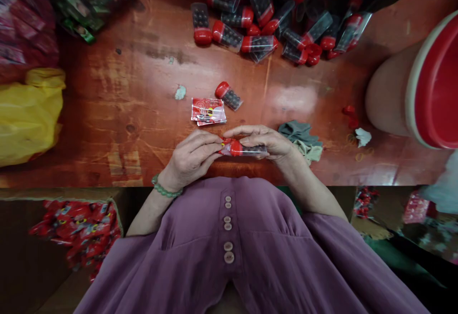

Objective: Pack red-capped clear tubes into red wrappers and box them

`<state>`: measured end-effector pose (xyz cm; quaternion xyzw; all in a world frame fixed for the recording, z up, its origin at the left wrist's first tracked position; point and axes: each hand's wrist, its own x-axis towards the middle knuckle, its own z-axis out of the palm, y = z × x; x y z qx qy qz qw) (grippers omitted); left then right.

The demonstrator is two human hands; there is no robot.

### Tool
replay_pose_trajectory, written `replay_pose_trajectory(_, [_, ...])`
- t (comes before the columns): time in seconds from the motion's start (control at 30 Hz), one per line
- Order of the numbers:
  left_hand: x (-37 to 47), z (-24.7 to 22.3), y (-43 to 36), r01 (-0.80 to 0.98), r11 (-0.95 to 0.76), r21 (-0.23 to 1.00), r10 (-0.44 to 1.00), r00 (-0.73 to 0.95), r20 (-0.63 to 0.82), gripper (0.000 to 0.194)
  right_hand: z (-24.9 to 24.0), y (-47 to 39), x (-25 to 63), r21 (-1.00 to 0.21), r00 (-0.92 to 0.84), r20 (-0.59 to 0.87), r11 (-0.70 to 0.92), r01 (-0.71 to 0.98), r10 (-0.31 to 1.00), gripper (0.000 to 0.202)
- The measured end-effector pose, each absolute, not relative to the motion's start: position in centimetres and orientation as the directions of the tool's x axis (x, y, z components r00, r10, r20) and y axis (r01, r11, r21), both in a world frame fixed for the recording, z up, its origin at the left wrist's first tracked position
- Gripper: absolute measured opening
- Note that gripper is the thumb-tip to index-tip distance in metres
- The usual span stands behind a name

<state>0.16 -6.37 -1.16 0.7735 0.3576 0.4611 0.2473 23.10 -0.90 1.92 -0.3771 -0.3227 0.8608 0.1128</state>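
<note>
Close to the table's front edge, my left hand (195, 154) pinches a small red packet (225, 147) at the capped end of a clear tube. My right hand (268, 141) is closed round that red-capped tube (250, 151), which lies sideways and has dark balls inside. The packet and the red cap touch. Just beyond my hands, flat red printed packets (208, 111) lie stacked on the table. Another red-capped tube (229, 96) rests behind them, tilted toward the right.
Many similar tubes (259, 43) lie piled at the back of the table (143, 89). A red-lidded bucket (393, 85) stands right, a grey-green cloth (302, 137) by my right wrist. Yellow, dark red and green bags are left. A box of red packets (80, 223) sits below the edge.
</note>
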Motion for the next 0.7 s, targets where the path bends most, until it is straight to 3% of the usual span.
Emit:
replay_pose_trajectory(0.23, [0.6, -1.9, -6.8, 0.284, -0.606, 0.743, 0.791, 0.315, 0.525, 0.015, 0.8, -1.5, 23.1, -0.568, -0.691, -0.618, -0.821, 0.062, 0.375, 0.039])
replay_pose_trajectory(0.43, [0.9, -2.2, -6.9, 0.341, -0.621, 0.705, 0.782, 0.329, 0.53, 0.036, 0.9, -1.9, 22.6, -0.599, -0.646, -0.625, -0.8, 0.037, 0.438, 0.03])
replay_pose_trajectory(0.7, [1.2, -2.7, -7.0, 0.367, -0.652, 0.663, 0.758, 0.334, 0.561, 0.027, 1.3, -2.0, 22.5, -0.593, -0.622, -0.649, -0.803, 0.053, 0.438, 0.032])
